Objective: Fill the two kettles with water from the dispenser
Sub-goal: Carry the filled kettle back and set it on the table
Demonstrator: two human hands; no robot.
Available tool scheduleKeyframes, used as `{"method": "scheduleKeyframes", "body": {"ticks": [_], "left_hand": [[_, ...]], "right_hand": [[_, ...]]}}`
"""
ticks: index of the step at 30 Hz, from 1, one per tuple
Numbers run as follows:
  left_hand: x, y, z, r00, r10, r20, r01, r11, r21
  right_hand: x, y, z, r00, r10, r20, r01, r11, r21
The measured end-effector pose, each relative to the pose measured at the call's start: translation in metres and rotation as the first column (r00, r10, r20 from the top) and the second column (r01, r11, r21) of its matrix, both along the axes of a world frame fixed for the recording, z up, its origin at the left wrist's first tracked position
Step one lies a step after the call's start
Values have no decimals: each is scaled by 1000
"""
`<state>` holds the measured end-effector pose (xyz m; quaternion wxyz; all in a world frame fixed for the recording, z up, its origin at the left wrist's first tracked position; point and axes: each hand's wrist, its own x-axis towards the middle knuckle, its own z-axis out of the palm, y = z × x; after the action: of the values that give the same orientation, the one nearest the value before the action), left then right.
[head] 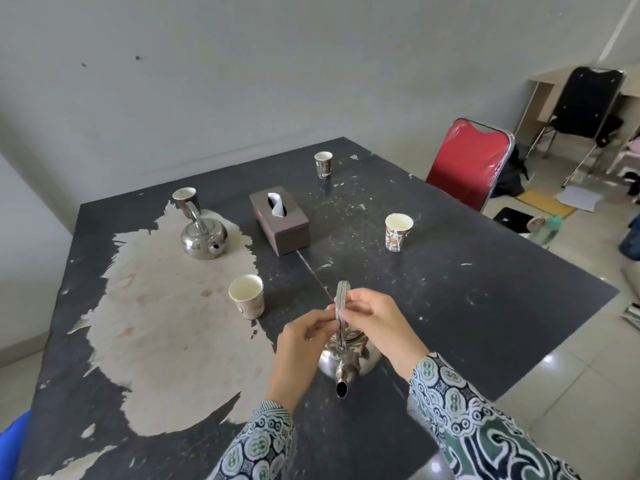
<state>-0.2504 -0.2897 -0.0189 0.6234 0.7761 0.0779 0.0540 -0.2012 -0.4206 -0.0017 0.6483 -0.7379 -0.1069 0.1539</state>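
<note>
A steel kettle (348, 358) stands on the near part of the dark table (450, 271), with its spout pointing toward the person. Its handle (341, 306) stands upright above the body. Both hands meet at this handle. The left hand (304, 337) comes from the left side; its fingers are curled and its fingertips pinch the handle near the middle. The right hand (377, 323) comes from the right side, and its curled fingers and thumb also pinch the handle at about the same height. The kettle body seems to rest on the table, but I cannot tell this for certain.

The second kettle (203, 237) stands far to the left, on a big pale patch (166, 323) where the dark surface of the table is peeled off. Its handle is upright and its spout points to the near right. No hand touches it.

Just behind this second kettle is a brown paper cup (185, 199). A white paper cup (246, 296) stands at the right edge of the pale patch, to the near left of the middle of the table. A brown tissue box (280, 225) lies in the middle, with a tissue coming out of the top. One printed paper cup (398, 232) stands to the right of the box, and another printed cup (323, 164) stands near the far edge.

A red chair (467, 161) stands beyond the far right corner of the table. Both sleeves of the person have a green and white pattern.
</note>
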Motion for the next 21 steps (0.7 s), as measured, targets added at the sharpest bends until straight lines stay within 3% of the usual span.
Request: {"method": "scheduleKeyframes", "body": {"ticks": [4, 10, 16, 21], "left_hand": [[59, -10, -1, 999, 25, 34, -24, 999, -32], [149, -22, -14, 985, 169, 41, -173, 979, 106], [228, -30, -29, 1000, 28, 2, -26, 913, 407], [303, -27, -36, 992, -35, -120, 96, 826, 555]], "right_hand": [[62, -12, 4, 999, 37, 3, -37, 999, -17], [168, -14, 14, 992, 47, -120, -48, 999, -1], [264, -6, 23, 984, 36, -176, -45, 998, -47], [345, 2, 20, 983, 33, -182, -52, 994, -101]]}}
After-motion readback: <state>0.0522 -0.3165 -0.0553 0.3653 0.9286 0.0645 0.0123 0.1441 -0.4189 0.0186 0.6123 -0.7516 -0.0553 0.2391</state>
